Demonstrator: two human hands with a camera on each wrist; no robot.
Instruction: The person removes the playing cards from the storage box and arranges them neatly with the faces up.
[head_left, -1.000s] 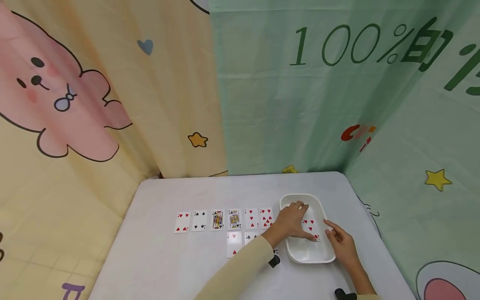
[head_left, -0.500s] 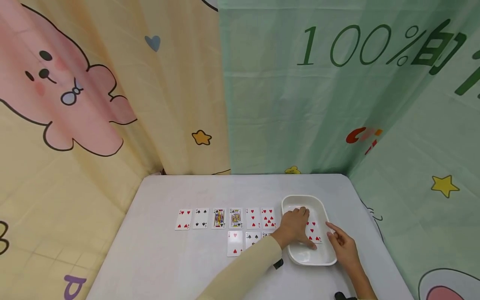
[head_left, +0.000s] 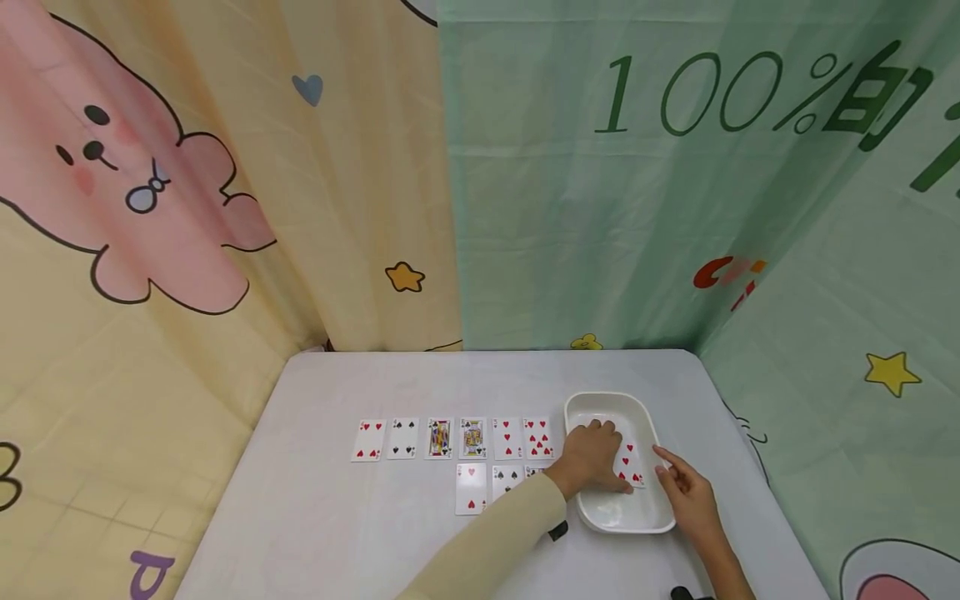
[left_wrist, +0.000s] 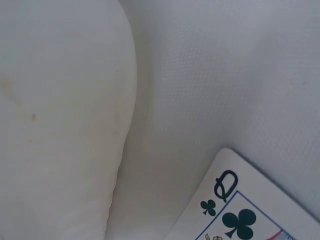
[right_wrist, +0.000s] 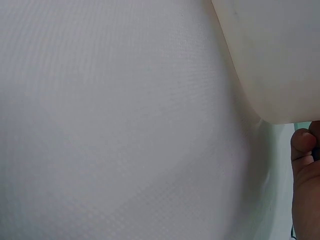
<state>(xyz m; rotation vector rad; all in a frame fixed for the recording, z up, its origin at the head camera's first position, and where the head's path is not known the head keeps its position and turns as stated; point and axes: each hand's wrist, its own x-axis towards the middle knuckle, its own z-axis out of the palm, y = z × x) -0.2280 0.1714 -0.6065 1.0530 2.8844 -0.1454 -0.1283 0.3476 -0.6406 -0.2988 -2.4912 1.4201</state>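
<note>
Inside the white plastic tray point(head_left: 617, 518) at the right of the table lies a hearts playing card point(head_left: 628, 465). My left hand point(head_left: 592, 454) reaches over the tray's left side, its fingers spread apart from the thumb and its palm covering the card's left part. The thumb tip is right at the card's lower edge. With thumb and index finger, my right hand point(head_left: 688, 496) pinches the tray's right rim; in the right wrist view its thumb point(right_wrist: 302, 142) shows beside the tray point(right_wrist: 285, 65). The left wrist view shows the tray's side and a queen of clubs point(left_wrist: 240, 210) nearby.
Left of the tray, a row of face-up cards includes a four of hearts point(head_left: 368, 440), a spade card point(head_left: 402, 438) and face cards point(head_left: 439, 438). Below it, a second row starts with a heart card point(head_left: 471, 489); my left sleeve point(head_left: 487, 542) partly hides it. Curtains surround the table.
My left hand's fingers have come down closer to the thumb over the card in the tray. The right hand has stayed at the tray's rim. The head view has shifted slightly.
</note>
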